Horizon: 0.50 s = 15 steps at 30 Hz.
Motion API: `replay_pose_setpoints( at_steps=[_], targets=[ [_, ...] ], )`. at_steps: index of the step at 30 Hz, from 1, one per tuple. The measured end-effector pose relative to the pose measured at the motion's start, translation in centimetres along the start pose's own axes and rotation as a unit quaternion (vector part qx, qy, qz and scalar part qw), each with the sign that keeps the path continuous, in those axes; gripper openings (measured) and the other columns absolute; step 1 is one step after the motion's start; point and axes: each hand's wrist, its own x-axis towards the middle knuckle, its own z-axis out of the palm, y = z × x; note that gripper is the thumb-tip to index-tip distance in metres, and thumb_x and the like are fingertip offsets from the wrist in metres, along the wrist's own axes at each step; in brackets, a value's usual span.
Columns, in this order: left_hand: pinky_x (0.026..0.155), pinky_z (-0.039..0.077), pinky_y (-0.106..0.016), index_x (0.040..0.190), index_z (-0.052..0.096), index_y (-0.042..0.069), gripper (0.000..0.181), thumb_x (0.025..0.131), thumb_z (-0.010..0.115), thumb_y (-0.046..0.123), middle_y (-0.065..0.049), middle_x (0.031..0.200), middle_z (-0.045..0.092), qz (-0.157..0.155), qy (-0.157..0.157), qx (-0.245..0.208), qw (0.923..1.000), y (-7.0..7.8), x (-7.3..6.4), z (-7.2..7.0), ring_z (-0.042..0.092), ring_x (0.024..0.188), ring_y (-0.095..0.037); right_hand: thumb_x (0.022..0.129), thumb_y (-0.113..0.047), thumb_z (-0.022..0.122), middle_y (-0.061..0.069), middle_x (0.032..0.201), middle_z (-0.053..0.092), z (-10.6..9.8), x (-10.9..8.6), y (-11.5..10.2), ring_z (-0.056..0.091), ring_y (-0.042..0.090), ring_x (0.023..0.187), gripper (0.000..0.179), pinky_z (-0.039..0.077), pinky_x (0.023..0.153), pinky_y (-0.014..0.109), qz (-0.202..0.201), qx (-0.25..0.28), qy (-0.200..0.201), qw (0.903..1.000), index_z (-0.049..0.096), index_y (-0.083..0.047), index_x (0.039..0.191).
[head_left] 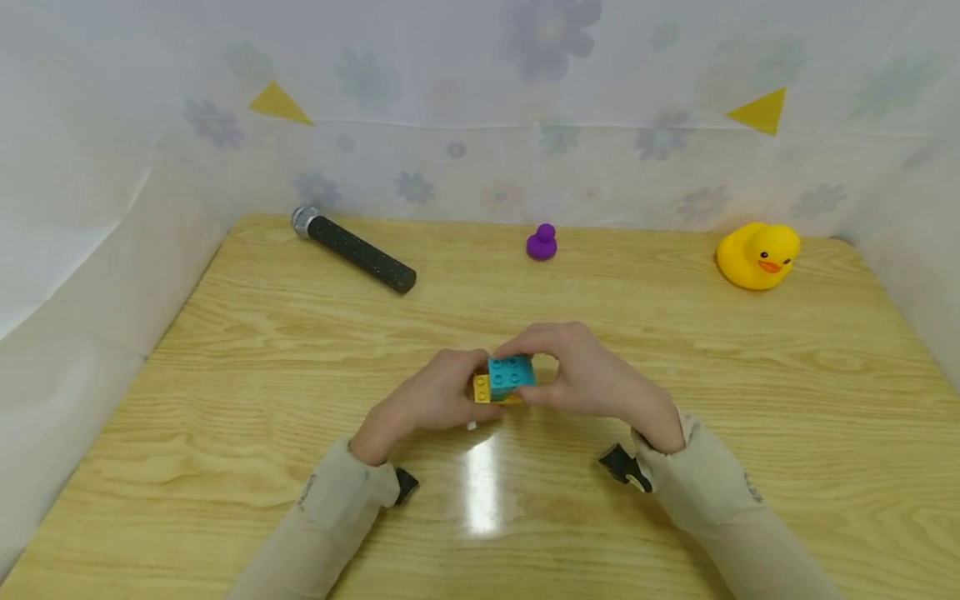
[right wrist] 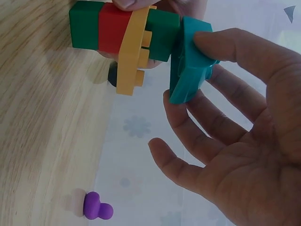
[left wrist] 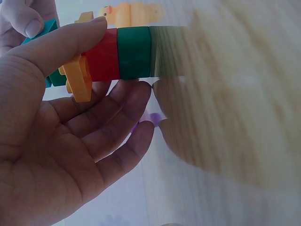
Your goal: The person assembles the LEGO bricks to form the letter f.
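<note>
In the middle of the table, a stack of toy building bricks stands upright: a green brick (left wrist: 134, 52) at the bottom, then a red brick (left wrist: 104, 55), a wider yellow brick (right wrist: 128, 61) and another green brick (right wrist: 162, 34). My left hand (head_left: 438, 392) grips the stack around its red and yellow part, thumb on one side and fingers on the other. Between thumb and fingers my right hand (head_left: 596, 375) pinches a teal brick with a sloped side (right wrist: 192, 59). That brick sits tilted against the upper green one; whether their studs engage cannot be told.
Toward the back of the wooden table (head_left: 225, 400) lie a black microphone (head_left: 360, 254) on the left and a small purple duck (head_left: 542, 242) in the centre. A yellow rubber duck (head_left: 757, 257) is at the back right. White flowered cloth (head_left: 450, 83) hangs behind.
</note>
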Motion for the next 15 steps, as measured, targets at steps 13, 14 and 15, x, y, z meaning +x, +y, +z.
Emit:
replay_pose_setpoints(
  at_steps=[13,14,15],
  targets=[
    [0.059,0.045,-0.025,0.110,0.058,0.007,0.032,0.086,0.073,0.021,0.002,0.088,0.062,-0.002,0.001,0.001,1.0000,0.00,0.03,0.00,0.053,0.061,-0.009,0.079,-0.001,0.075,0.008,0.106,0.068,0.10,-0.04,-0.16,0.064,0.017,0.093,0.037,0.053,0.076,0.035,0.001,-0.004,-0.016,0.9999,0.067,-0.002,0.114],
    [0.059,0.045,-0.026,0.109,0.058,0.006,0.032,0.086,0.073,0.021,0.001,0.088,0.062,-0.001,0.002,0.000,1.0000,0.10,0.06,0.01,0.053,0.061,-0.009,0.078,0.000,0.075,0.008,0.107,0.068,0.03,-0.10,-0.15,0.064,0.018,0.093,0.037,0.053,0.076,0.036,0.003,-0.002,-0.016,0.9999,0.067,-0.002,0.114],
    [0.059,0.046,-0.026,0.109,0.058,0.006,0.032,0.086,0.073,0.020,0.001,0.087,0.062,-0.001,0.003,0.000,1.0000,0.17,0.12,0.03,0.053,0.061,-0.009,0.078,0.000,0.075,0.008,0.107,0.068,-0.04,-0.16,-0.14,0.064,0.018,0.093,0.037,0.053,0.076,0.036,0.005,0.000,-0.015,0.9999,0.067,-0.001,0.114]
  ],
)
